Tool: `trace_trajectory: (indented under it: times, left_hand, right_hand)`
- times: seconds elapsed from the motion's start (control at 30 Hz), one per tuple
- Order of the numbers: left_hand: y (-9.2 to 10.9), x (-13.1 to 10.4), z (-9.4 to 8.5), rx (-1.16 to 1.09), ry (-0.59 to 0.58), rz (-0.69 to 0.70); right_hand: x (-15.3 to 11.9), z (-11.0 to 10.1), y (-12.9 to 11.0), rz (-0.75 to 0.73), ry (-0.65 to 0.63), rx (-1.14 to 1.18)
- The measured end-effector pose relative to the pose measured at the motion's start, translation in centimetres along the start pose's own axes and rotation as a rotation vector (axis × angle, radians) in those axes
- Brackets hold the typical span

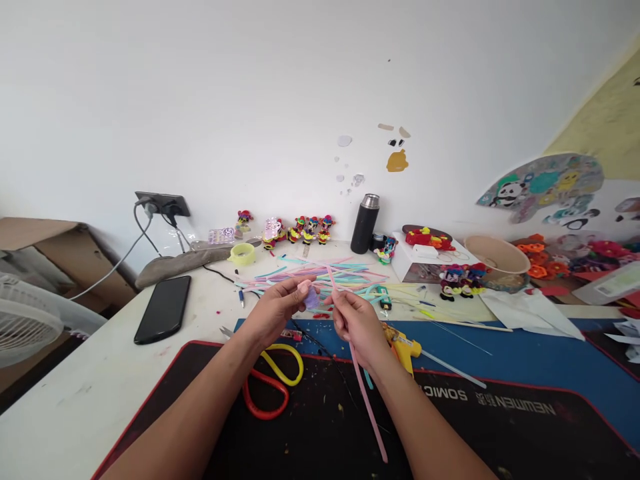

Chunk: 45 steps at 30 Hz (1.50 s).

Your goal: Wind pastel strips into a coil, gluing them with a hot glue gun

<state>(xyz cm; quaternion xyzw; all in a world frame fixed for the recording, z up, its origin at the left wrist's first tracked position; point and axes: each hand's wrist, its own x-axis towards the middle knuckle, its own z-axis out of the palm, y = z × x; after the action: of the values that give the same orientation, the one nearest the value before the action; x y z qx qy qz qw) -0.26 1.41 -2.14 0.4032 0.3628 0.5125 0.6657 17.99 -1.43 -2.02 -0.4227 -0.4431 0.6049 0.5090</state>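
My left hand (280, 308) pinches a small purple fuzzy piece (313, 300) with a bit of pink at its top. Just to the right, my right hand (356, 325) is closed on a long pink pipe cleaner (369, 407), which sticks up above the fingers and hangs down over the black mat. The two hands are a short way apart. Beyond them lies a spread of pastel pipe cleaners (295, 273). Scissors with red and yellow handles (265, 413) rest below my left wrist, and a yellow glue gun (404, 348) lies beside my right wrist.
A black mat (450, 433) covers the front. At left are a phone (163, 310) and a white fan (30, 320). Behind stand a black bottle (365, 225), a yellow tape roll (243, 254) and several small figures (310, 230). A bowl (497, 255) is at right.
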Motion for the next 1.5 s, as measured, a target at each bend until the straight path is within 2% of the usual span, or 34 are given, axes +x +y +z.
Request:
trace_trajectory:
  times: [0.23, 0.43, 0.9, 1.13, 1.37, 1.5]
  left_hand:
    - [0.0, 0.0, 0.4, -0.063, 0.052, 0.044]
    - [0.3, -0.3, 0.8, -0.048, 0.024, 0.057]
    - [0.8, -0.4, 0.6, -0.054, 0.007, 0.077]
    - [0.9, -0.4, 0.4, -0.088, -0.058, 0.108]
    - [0.6, -0.1, -0.1, -0.056, -0.061, 0.163]
    - [0.3, 0.1, -0.3, -0.035, -0.069, 0.158]
  right_hand:
    - [-0.5, 0.6, 0.1, -0.059, -0.073, -0.085]
    - [-0.7, 0.7, 0.1, -0.068, -0.085, -0.112]
    - [-0.7, 1.4, 0.6, 0.004, -0.112, 0.023]
    - [-0.1, 2.4, -0.7, -0.065, -0.163, -0.184]
    - [-0.1, 2.3, -2.9, -0.233, -0.103, -0.545]
    - [-0.6, 2.2, -4.0, -0.263, -0.068, -0.630]
